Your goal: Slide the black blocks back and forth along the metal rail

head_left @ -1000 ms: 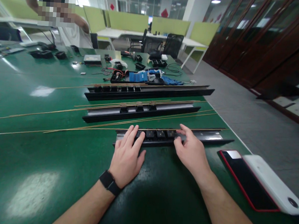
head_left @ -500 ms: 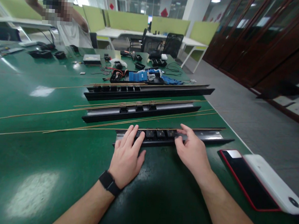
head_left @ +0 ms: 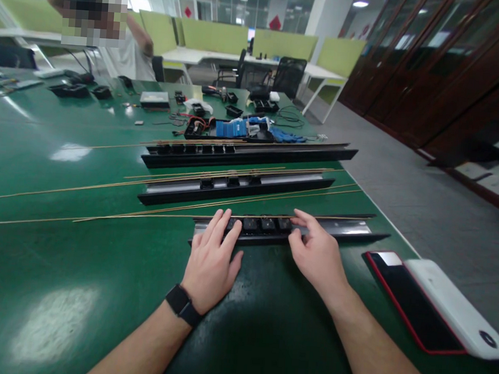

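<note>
A black channel (head_left: pixel 335 236) with a pale metallic inner face lies crosswise in front of me. Several small square black blocks (head_left: pixel 267 225) sit side by side in it, and a thin brass-coloured rod (head_left: pixel 157 215) runs along its far edge. My left hand (head_left: pixel 211 258), wearing a black watch (head_left: pixel 183 305), rests over the channel's left end, fingers stretched out across the leftmost block and partly hiding it. At the row's right end, the thumb and index finger of my right hand (head_left: pixel 317 251) close on the edge of the last black block (head_left: pixel 284 224).
Two similar channels (head_left: pixel 236 193) (head_left: pixel 294 152) lie farther back, with loose rods beside them. A red-edged phone (head_left: pixel 416 304) and a white device (head_left: pixel 455 307) are at right. Behind stands a black tray (head_left: pixel 200 129) with blue items. Across the table is a person (head_left: pixel 125 58).
My right hand has shifted slightly left, closer to the row, and the end block sits a little tighter against the others. My left hand stays in place.
</note>
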Available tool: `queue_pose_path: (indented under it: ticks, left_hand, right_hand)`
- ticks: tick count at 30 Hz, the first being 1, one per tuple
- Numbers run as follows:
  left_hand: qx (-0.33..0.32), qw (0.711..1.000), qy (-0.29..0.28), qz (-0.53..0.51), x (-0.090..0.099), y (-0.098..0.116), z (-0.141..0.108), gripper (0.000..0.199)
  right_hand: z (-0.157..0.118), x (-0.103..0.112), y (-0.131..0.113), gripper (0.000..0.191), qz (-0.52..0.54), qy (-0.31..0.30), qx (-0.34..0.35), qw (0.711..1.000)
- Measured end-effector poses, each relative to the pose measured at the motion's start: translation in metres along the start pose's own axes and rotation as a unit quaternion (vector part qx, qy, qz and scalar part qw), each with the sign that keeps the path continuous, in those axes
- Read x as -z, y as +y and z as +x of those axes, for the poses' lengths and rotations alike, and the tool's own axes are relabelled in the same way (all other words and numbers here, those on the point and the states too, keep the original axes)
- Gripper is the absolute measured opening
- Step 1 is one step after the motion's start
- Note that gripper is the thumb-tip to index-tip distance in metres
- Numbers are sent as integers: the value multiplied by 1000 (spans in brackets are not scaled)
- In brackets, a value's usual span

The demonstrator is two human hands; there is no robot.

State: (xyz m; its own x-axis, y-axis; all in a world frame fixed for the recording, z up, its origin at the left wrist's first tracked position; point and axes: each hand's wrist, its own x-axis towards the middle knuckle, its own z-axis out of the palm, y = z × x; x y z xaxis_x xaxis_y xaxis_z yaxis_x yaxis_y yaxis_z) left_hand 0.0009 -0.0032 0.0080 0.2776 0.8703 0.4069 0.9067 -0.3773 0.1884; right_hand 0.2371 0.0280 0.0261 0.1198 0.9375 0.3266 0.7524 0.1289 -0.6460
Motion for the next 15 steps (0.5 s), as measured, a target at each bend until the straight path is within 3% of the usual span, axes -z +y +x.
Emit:
queue_pose_path:
  ticks: [5,7,9,13,15]
  left_hand:
    - [-3,1000,2,6,0,0,0,55]
    - [-4,1000,3,6,0,0,0,55]
    - [-4,1000,3,3,0,-1,-1,55]
    - [-7,1000,0,-5,-1,-2,-1,55]
    - [-7,1000,1,-7,-1,-3,-1,54]
  right_hand:
    - [-3,3,-7,36,1,71,31,997]
    - [-6,8,-19,32,-14,71,55,996]
    - [-11,19,-39,25,-22,15,105,994]
    - [-24,55,-99,7,-66,-162,191,966]
    - [-35,74,-121,10,-64,-196,236,950]
